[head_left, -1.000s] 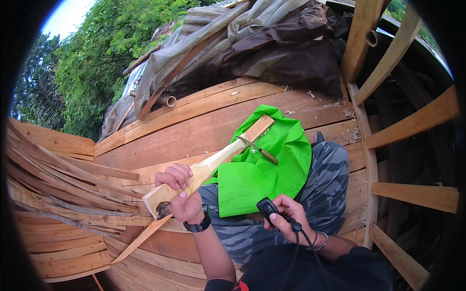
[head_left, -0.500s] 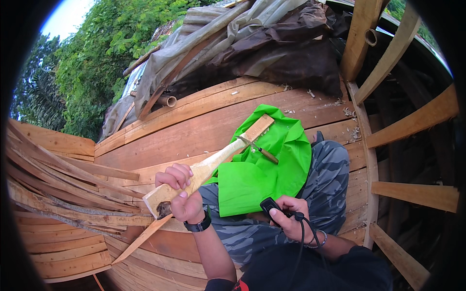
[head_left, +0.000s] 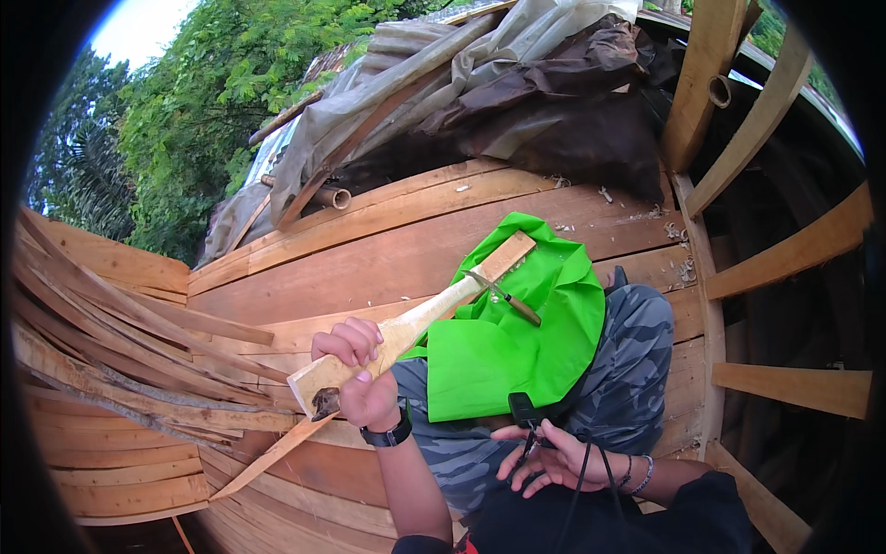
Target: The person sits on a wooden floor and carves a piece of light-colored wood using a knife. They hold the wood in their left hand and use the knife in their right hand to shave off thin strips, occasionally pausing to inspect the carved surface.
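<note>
My left hand (head_left: 355,369) grips the thick end of a pale, partly carved piece of wood (head_left: 420,319), close to a dark knot. Its narrower neck and square far end slope up to the right over a bright green cloth (head_left: 498,355) on my lap. Across the neck lies a thin-bladed hand tool with a brown wooden handle (head_left: 524,309); its exact kind is unclear. My right hand (head_left: 558,462) is open, its fingers spread. A small black device (head_left: 523,408) on a dark cord is just beyond those fingers; the cord runs over the hand.
Long curved wooden strips (head_left: 138,355) are stacked at the left. Plank flooring (head_left: 369,249) lies ahead, with wood shavings (head_left: 685,268) at the right. Upright ribs (head_left: 794,380) line the right side. Grey and brown tarps (head_left: 554,120) and a bamboo pole (head_left: 337,198) are at the far side.
My right hand has loosened from the black device and its fingers have spread. The left hand still grips the wood. The whole view has shifted slightly.
</note>
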`<state>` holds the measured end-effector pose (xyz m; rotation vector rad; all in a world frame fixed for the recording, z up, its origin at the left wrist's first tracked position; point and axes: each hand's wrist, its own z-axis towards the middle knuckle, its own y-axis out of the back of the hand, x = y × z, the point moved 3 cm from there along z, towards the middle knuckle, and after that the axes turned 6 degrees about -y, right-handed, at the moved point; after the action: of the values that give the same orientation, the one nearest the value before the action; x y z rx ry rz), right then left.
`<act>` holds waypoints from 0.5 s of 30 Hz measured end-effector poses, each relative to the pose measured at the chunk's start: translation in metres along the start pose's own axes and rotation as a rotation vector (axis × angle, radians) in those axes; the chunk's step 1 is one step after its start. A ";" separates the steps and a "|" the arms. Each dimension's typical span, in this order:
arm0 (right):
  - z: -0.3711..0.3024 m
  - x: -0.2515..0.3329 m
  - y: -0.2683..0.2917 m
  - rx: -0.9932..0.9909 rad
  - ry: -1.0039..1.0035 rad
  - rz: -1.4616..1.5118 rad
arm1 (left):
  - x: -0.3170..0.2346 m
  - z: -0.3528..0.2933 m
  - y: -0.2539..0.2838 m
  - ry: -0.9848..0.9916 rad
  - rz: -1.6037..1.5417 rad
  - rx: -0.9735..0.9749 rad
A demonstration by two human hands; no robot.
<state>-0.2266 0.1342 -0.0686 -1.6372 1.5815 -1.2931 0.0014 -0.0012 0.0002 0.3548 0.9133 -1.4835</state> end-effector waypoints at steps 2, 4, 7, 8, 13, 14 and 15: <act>-0.016 0.004 -0.008 0.104 -0.052 -0.317 | 0.001 0.003 0.002 -0.004 -0.001 -0.008; -0.028 0.021 -0.021 0.280 0.132 -0.657 | 0.000 0.001 0.009 -0.012 0.002 -0.024; -0.051 0.026 -0.050 0.891 0.460 -0.498 | 0.003 0.002 0.011 -0.013 -0.030 -0.034; -0.053 0.019 -0.054 1.068 0.453 -0.422 | 0.003 0.002 0.011 -0.007 -0.034 -0.032; -0.038 0.033 -0.083 1.289 0.209 -0.468 | -0.001 0.004 0.008 0.018 -0.003 -0.027; -0.039 0.036 -0.087 1.308 0.164 -0.485 | -0.002 0.005 0.006 0.019 -0.002 -0.032; -0.039 0.038 -0.089 1.316 0.129 -0.496 | -0.002 0.004 0.003 0.022 -0.009 -0.031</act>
<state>-0.2251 0.1238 0.0351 -1.0227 0.0826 -2.0326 0.0053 -0.0025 0.0030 0.3453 0.9557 -1.4745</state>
